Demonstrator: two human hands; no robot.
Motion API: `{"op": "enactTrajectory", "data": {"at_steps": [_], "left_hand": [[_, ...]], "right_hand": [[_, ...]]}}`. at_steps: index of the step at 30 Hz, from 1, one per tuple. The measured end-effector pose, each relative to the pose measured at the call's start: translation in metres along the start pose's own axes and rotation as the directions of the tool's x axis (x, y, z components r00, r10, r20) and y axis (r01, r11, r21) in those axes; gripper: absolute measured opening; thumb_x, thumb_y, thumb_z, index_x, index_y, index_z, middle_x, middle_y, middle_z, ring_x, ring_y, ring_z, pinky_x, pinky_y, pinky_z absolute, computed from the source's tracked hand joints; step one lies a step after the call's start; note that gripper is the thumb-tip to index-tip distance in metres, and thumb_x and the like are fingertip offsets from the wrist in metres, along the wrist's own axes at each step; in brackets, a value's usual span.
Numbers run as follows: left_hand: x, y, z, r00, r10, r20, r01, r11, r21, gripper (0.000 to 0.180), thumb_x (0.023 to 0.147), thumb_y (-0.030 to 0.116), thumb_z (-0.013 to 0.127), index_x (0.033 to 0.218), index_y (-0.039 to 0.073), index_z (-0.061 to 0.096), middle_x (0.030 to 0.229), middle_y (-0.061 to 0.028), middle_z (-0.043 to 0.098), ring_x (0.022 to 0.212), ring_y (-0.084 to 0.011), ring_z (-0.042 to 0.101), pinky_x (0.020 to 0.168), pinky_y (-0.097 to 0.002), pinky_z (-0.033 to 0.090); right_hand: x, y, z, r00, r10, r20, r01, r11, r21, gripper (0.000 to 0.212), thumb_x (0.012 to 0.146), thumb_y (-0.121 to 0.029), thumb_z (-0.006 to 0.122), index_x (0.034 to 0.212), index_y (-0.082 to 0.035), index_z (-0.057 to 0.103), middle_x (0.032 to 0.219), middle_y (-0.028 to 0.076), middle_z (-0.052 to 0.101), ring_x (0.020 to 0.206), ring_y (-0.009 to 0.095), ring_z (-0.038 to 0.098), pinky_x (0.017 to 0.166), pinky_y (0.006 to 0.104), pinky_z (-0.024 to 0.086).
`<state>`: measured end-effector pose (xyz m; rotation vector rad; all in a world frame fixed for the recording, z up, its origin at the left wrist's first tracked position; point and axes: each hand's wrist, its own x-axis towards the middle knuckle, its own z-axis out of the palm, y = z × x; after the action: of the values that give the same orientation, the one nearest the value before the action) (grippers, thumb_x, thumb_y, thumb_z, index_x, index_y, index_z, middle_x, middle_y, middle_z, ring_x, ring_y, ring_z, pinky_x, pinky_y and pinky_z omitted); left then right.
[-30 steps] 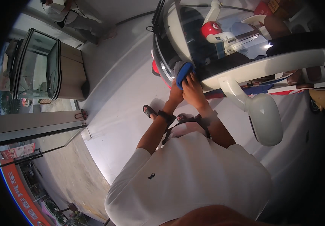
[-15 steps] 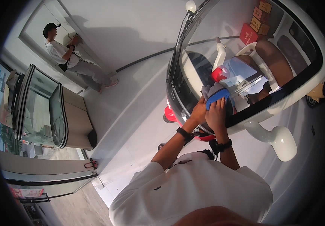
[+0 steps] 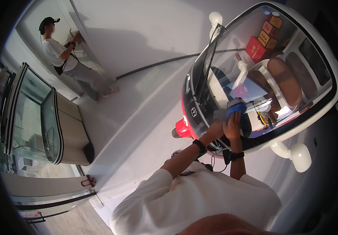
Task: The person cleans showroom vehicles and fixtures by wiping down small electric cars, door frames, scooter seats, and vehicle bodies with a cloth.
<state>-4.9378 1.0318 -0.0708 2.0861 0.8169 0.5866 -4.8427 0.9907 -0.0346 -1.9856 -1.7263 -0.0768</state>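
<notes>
On windshield (image 3: 261,72), blue cloth (image 3: 235,108), farther from mirror (image 3: 301,158)

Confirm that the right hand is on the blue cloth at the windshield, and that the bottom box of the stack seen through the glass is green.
Not quite: the bottom box is red, not green, as the head view shows. The right hand is on the blue cloth at the windshield, as you said.

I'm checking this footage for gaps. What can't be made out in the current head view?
All in the head view:
Soft blue-and-grey cloth: partly covered by the right hand.
Left hand: fingers blurred.
Cream-and-red vehicle: rear hidden by its cabin.
Distant co-worker in white shirt: anything held is too small to tell.
</notes>
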Motion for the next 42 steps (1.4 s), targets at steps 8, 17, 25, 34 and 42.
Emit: {"op": "enactTrajectory", "data": {"at_steps": [8, 17, 25, 34, 42], "left_hand": [[0.003, -0.050, -0.016, 0.977, 0.208, 0.040, -0.206, 0.977, -0.047, 0.027, 0.074, 0.015, 0.052, 0.096, 0.000, 0.052, 0.085, -0.0239, 0.058, 0.077, -0.0397, 0.056, 0.067, -0.0436, 0.045], [0.051, -0.045, -0.086, 0.975, 0.180, -0.130, -0.201, 0.963, -0.178, 0.026, 0.074, 0.010, 0.053, 0.093, -0.006, 0.046, 0.087, -0.0252, 0.051, 0.082, -0.0412, 0.051, 0.071, -0.0436, 0.042], [0.073, -0.068, -0.082, 0.989, 0.097, 0.109, -0.085, 0.991, -0.105, 0.032, 0.074, 0.011, 0.054, 0.100, -0.006, 0.046, 0.096, -0.0274, 0.050, 0.090, -0.0411, 0.051, 0.076, -0.0428, 0.043], [0.080, -0.069, -0.101, 0.875, 0.279, 0.395, -0.211, 0.955, -0.207, 0.041, 0.075, 0.015, 0.055, 0.106, -0.009, 0.043, 0.081, -0.0296, 0.056, 0.082, -0.0415, 0.056, 0.072, -0.0400, 0.045], [0.066, -0.074, -0.211, 0.952, 0.256, 0.167, -0.160, 0.883, -0.440, 0.073, 0.069, 0.017, 0.066, 0.119, -0.012, 0.020, 0.099, -0.0277, 0.051, 0.095, -0.0362, 0.053, 0.080, -0.0344, 0.043]], "right_hand": [[0.018, -0.033, 0.025, 0.993, 0.108, -0.048, -0.114, 0.981, -0.160, 0.050, 0.070, -0.011, 0.058, 0.109, 0.012, 0.038, 0.124, 0.034, 0.029, 0.123, 0.046, 0.020, 0.104, 0.0471, 0.016], [0.079, -0.045, 0.035, 0.960, 0.148, -0.237, -0.153, 0.988, 0.001, 0.046, 0.071, -0.008, 0.057, 0.109, 0.009, 0.037, 0.119, 0.033, 0.033, 0.118, 0.049, 0.024, 0.102, 0.0509, 0.018], [0.090, -0.049, 0.052, 0.950, 0.171, -0.263, -0.233, 0.946, -0.225, 0.039, 0.075, -0.008, 0.055, 0.109, 0.005, 0.041, 0.119, 0.029, 0.036, 0.118, 0.045, 0.028, 0.101, 0.0481, 0.022], [0.083, -0.084, 0.021, 0.915, 0.325, -0.239, -0.344, 0.938, -0.045, 0.047, 0.069, -0.001, 0.054, 0.115, 0.000, 0.046, 0.117, 0.023, 0.045, 0.111, 0.039, 0.042, 0.094, 0.0421, 0.033], [0.128, -0.175, 0.010, 0.952, 0.292, -0.094, -0.278, 0.951, 0.137, 0.049, 0.070, -0.001, 0.056, 0.117, -0.002, 0.044, 0.110, 0.023, 0.051, 0.098, 0.039, 0.051, 0.083, 0.0420, 0.041]]}}
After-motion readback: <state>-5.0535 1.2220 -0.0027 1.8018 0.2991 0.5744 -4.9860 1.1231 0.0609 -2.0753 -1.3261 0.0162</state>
